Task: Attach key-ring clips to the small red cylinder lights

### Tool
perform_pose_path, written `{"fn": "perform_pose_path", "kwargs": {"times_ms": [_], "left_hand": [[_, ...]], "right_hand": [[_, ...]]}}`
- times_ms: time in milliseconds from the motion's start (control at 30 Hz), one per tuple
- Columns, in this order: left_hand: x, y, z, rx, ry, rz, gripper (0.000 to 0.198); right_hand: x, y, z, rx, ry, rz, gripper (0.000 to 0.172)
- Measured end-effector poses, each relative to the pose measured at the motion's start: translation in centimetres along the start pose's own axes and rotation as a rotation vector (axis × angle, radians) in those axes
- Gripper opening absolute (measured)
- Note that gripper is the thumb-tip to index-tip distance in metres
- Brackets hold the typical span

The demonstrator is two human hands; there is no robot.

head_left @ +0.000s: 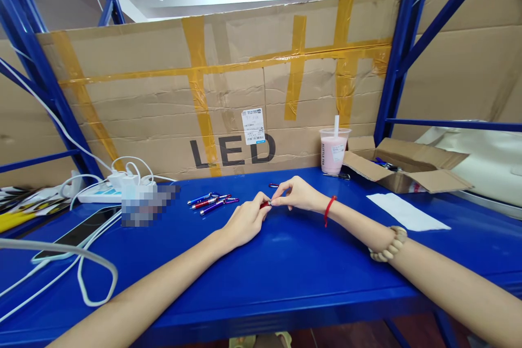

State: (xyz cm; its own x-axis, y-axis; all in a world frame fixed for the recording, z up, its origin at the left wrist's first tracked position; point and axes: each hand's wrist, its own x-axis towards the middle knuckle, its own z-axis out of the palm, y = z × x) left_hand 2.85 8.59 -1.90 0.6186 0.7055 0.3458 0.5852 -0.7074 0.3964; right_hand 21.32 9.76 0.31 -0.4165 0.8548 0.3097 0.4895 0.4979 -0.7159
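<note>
Both my hands meet over the blue shelf top (pixel 293 261). My left hand (pixel 247 221) is closed in a pinch on one end of a small red pen-like stick (pixel 266 204). My right hand (pixel 296 194) pinches its other, silvery end, fingers curled. A red string and a bead bracelet are on my right forearm. Just left of the hands lie three similar sticks (pixel 212 202), blue, red and purple, with clips on them. Another small piece (pixel 273 185) lies behind my right hand.
A pink drink cup with straw (pixel 334 149) stands at the back. Right of it is an open cardboard box (pixel 402 166) and a white paper sheet (pixel 408 212). At the left lie a power strip with chargers (pixel 118 185), white cables and a phone (pixel 77 234). A taped cardboard wall marked LED is behind.
</note>
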Motion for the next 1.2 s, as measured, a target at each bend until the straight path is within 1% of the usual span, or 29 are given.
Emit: {"fn": "perform_pose_path", "kwargs": {"times_ms": [167, 267, 367, 600, 833, 1033, 1200], "left_hand": [[0.0, -0.3, 0.2, -0.056, 0.037, 0.054, 0.003], [0.0, -0.2, 0.2, -0.059, 0.036, 0.054, 0.002], [0.1, -0.2, 0.1, -0.047, 0.059, 0.062, 0.002], [0.0, 0.0, 0.1, -0.068, 0.1, 0.078, 0.003], [0.1, 0.0, 0.1, -0.026, 0.104, 0.076, 0.007], [0.3, -0.3, 0.2, -0.093, 0.117, 0.134, 0.012], [0.3, -0.3, 0.3, -0.109, 0.09, 0.145, 0.018]], "right_hand": [[0.0, -0.1, 0.0, -0.01, 0.014, -0.004, 0.035], [0.0, -0.3, -0.2, 0.013, -0.013, 0.05, 0.036], [-0.1, -0.7, -0.3, 0.063, -0.036, 0.116, 0.037], [-0.3, -1.5, -0.3, 0.155, -0.047, 0.218, 0.037], [-0.1, -1.1, -0.6, 0.193, -0.087, 0.249, 0.038], [0.0, -0.8, -1.1, 0.177, -0.073, 0.243, 0.038], [0.0, -0.4, -1.2, 0.157, -0.096, 0.248, 0.036]]}}
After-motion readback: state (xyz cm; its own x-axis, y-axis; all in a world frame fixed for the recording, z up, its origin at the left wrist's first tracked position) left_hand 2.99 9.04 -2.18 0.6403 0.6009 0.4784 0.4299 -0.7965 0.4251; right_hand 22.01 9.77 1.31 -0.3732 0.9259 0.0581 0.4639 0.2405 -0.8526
